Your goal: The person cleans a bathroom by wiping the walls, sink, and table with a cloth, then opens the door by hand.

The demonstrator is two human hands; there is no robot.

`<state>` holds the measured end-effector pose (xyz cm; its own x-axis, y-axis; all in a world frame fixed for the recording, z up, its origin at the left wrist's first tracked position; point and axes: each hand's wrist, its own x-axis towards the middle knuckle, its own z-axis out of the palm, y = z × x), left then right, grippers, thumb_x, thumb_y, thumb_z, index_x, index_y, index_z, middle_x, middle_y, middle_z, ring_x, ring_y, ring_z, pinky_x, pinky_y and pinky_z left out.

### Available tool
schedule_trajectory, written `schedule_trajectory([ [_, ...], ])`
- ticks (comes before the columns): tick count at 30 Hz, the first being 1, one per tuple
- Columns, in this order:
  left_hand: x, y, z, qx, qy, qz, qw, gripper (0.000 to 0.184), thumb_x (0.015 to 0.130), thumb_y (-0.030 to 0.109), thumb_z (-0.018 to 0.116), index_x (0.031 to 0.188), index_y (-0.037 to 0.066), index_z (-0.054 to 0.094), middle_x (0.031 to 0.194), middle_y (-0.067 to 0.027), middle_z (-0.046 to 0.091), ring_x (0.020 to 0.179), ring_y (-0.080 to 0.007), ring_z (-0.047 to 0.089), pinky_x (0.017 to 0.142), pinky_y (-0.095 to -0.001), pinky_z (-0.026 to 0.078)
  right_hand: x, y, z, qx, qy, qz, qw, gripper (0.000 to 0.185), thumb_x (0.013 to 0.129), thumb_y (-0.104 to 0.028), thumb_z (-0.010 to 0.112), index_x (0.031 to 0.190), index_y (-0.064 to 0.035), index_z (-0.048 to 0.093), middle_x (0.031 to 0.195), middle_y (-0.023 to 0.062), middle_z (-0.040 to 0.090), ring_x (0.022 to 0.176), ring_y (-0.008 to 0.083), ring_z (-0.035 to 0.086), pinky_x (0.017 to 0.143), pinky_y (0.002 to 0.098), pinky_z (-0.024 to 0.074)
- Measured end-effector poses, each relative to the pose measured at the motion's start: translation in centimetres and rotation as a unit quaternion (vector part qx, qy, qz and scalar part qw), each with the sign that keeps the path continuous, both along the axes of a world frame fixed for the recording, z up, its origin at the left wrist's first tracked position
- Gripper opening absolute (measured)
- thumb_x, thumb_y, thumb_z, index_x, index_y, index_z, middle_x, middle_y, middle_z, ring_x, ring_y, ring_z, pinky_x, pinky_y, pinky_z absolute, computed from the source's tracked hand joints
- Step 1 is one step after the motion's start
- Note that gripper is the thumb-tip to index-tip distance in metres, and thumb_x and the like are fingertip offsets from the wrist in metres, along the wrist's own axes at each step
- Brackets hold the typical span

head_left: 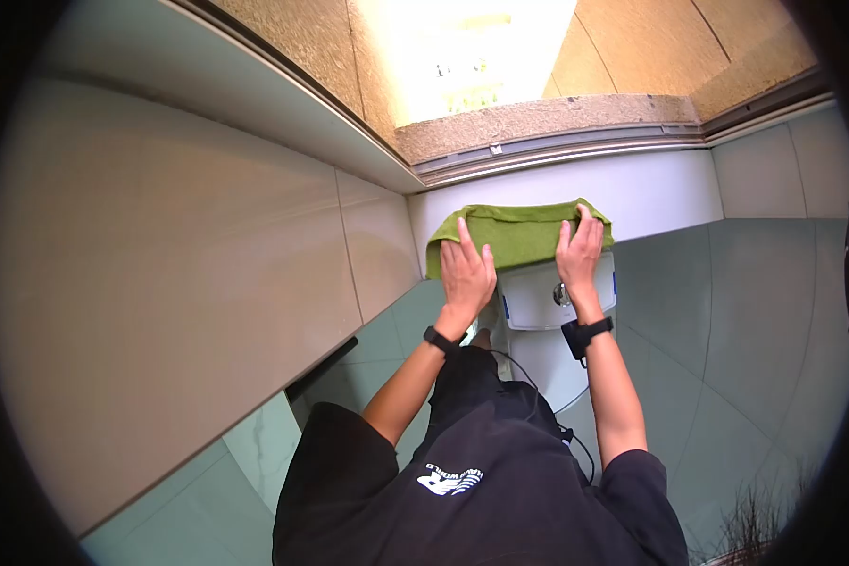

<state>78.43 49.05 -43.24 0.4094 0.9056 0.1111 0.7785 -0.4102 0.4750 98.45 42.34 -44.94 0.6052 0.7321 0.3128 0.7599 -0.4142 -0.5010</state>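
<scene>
A green cloth (524, 247) lies along the white window sill (656, 189), with its front part hanging over the edge. Its upper border is folded over. My left hand (467, 275) is at the cloth's left end, index finger extended along the fold and thumb apart, the other fingers bent against the fabric. At the right end, my right hand (580, 255) has its fingers over the folded border and its thumb on the front. Both hands hold the cloth, though some fingertips are hard to make out. Dark bands circle both wrists.
Below the sill stands a white toilet tank (533, 307) with a round metal button (561, 294). A window track (575, 141) runs behind the sill. A tiled wall (198, 274) rises on the left. Thin black cables (519, 363) hang near my body.
</scene>
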Motion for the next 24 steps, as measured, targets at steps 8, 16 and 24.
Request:
schedule_trajectory([
  [8,1.0,1.1,-3.3,0.128,0.061,-0.036,0.989,0.075,0.092,0.031,0.06,0.15,-0.01,0.036,0.124,-0.032,0.057,0.116,-0.0463,0.055,0.109,-0.0538,0.04,0.1,0.0,-3.1,-0.011,-0.14,-0.008,0.99,0.05,0.091,-0.012,0.062,0.138,-0.0027,0.048,0.096,0.0187,0.055,0.093,0.0382,0.055,0.098,0.0536,0.0412],
  [16,1.9,0.9,-3.3,0.118,0.037,-0.133,0.983,0.072,0.091,0.027,0.059,0.149,-0.01,0.037,0.12,-0.0331,0.06,0.11,-0.0492,0.058,0.106,-0.0535,0.043,0.3,-1.0,-4.4,0.08,-0.112,0.012,0.99,0.046,0.088,0.004,0.054,0.133,-0.0009,0.047,0.105,0.0195,0.058,0.093,0.0377,0.055,0.092,0.0532,0.0418],
  [24,6.4,-1.6,-4.8,0.171,0.001,-0.236,0.957,0.064,0.092,0.023,0.057,0.148,-0.003,0.043,0.11,-0.0213,0.066,0.103,-0.0369,0.063,0.101,-0.0469,0.048,6.7,-3.8,-5.6,0.109,-0.053,-0.034,0.992,0.054,0.085,0.008,0.04,0.139,0.003,0.041,0.126,0.0281,0.051,0.114,0.0458,0.05,0.103,0.0543,0.0382],
])
